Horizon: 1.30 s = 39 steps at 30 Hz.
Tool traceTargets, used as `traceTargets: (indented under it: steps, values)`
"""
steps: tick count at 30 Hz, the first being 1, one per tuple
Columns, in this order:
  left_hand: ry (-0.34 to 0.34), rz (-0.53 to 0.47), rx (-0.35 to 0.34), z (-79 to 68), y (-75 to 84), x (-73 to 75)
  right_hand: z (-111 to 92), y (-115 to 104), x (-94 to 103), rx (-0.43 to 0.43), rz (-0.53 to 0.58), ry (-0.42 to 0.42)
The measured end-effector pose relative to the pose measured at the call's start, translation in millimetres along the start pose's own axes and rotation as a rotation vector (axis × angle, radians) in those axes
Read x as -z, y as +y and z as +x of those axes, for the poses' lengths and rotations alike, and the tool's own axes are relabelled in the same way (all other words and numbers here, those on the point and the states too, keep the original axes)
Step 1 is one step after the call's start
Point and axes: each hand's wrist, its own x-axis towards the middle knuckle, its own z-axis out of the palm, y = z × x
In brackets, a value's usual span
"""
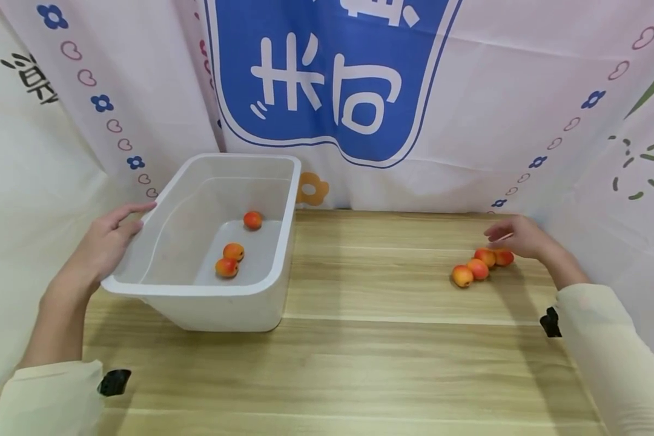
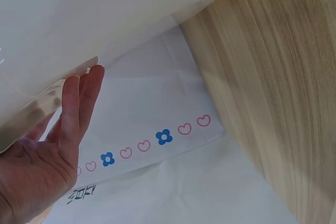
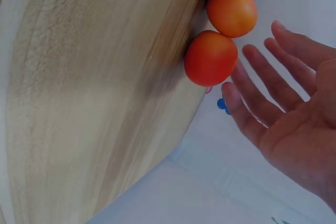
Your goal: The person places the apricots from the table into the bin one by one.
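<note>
A deep white plastic tub (image 1: 201,289) stands on the left of the table, with 3 small orange-red fruits (image 1: 227,267) on its floor. My left hand (image 1: 100,242) rests against the tub's left rim; its fingers (image 2: 71,111) are mostly straight along the outside. At the right, several matching fruits (image 1: 462,276) lie touching in a short slanted row. Just behind the row's far end is my right hand (image 1: 520,237), with nothing in its grasp. Its spread fingers (image 3: 273,85) come close to the nearest fruit (image 3: 211,59) in the right wrist view.
The wooden table (image 1: 370,351) runs between the tub and the row of fruits. A printed white cloth (image 1: 501,121) hangs behind the table, and more white cloth encloses both sides. A dark device (image 1: 114,383) shows at the left wrist.
</note>
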Motion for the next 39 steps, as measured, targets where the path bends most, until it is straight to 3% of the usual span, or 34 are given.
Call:
traceTargets:
  steps: [9, 17, 23, 39]
  values:
    - [-0.008, -0.008, -0.002, 0.3, 0.4, -0.3, -13, 4, 7.5, -0.134, 0.098, -0.095]
    - [-0.014, -0.005, -0.001, -0.8, -0.3, -0.1, -13, 20, 0.9, -0.15, 0.155, -0.144]
    - [-0.013, -0.016, -0.002, -0.6, 0.1, 0.1, -13, 25, -0.9, -0.143, 0.168, -0.128]
    - [-0.015, -0.023, -0.01, -2.2, 1.3, 0.4, -21, 2, 12.9, -0.138, 0.107, -0.048]
